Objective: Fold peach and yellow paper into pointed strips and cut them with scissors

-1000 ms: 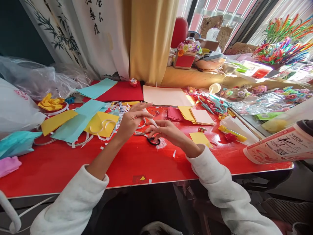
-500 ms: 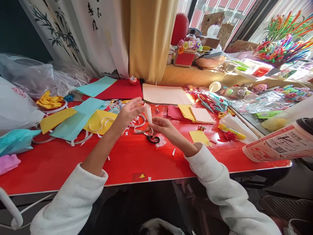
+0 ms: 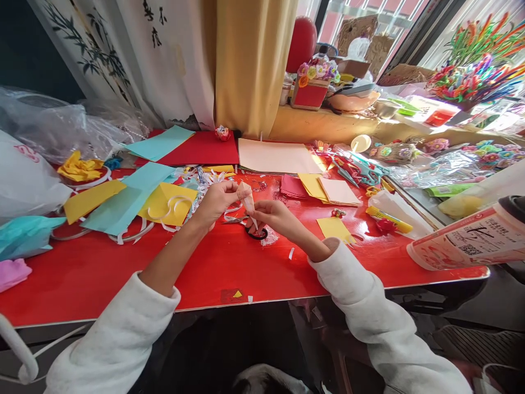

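Pale pink folded paper [image 3: 248, 203], tapering to a downward point, is held between a person's two hands above a glossy red table [image 3: 287, 282], the left hand [image 3: 219, 201] pinching its upper, wider end between thumb and fingers while the right hand [image 3: 273, 214] grips it lower down, near the tip. Just beneath lie black-handled scissors [image 3: 258, 237], partly covered from view by the right hand. To the right sit small stacks of red paper [image 3: 292, 187] and pale pink paper [image 3: 340, 193], with a loose yellow sheet [image 3: 334, 230] nearer the front edge and a yellow tube [image 3: 389, 219] farther along. At left, a light blue sheet [image 3: 133, 197] is flanked by two yellow sheets [image 3: 93, 201]. Behind the hands, a large red sheet [image 3: 197, 152] bears a small red-and-white paper flower [image 3: 222, 133] at its far edge, and a pink printed cup [image 3: 459, 241] with a black lid stands at far right
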A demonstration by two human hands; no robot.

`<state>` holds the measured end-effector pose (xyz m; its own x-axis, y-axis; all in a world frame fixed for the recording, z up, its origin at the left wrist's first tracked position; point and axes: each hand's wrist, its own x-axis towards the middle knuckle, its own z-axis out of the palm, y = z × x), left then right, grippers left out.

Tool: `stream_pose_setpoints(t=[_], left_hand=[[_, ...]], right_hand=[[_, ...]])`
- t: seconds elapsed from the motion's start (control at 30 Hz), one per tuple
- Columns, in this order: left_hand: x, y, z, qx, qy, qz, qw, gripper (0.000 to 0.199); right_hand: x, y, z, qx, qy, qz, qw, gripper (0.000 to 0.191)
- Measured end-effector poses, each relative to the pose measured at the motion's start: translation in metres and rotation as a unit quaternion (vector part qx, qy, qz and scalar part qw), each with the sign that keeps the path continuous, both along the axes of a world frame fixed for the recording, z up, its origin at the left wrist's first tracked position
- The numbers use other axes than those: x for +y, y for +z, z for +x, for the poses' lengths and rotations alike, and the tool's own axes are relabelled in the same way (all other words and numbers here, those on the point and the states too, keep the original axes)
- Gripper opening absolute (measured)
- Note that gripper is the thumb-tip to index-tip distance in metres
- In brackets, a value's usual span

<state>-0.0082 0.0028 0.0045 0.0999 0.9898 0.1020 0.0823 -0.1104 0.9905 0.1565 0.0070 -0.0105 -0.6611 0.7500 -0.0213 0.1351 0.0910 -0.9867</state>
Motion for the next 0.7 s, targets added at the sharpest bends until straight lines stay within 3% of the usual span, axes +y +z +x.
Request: stream_pose_setpoints(t=[0.17,0.33,0.57,0.63,0.7], left_hand=[[0.001,-0.007,0.000,-0.002,0.012,0.019,1.000,0.029],[0.003,-0.011,-0.001,0.008,-0.017,-0.032,0.999,0.031],[0.007,-0.018,-0.003,0.011,0.075,0.031,0.997,0.034],[0.010,-0.018,-0.006,0.020,0.081,0.018,0.996,0.034],[0.011,-0.017,-0.009,0.020,0.072,0.012,0.997,0.033]], right_hand=[[-0.001,0.001,0.001,-0.033,0.009,0.039,0.999,0.026],[0.001,0.005,0.004,-0.063,0.012,0.028,0.998,0.027],[0.001,0.006,0.005,-0.034,0.034,0.037,0.998,0.023],[0.002,0.005,0.005,-0.023,0.007,0.030,0.999,0.022],[0.005,0.006,0.006,0.003,-0.061,0.026,0.998,0.020]])
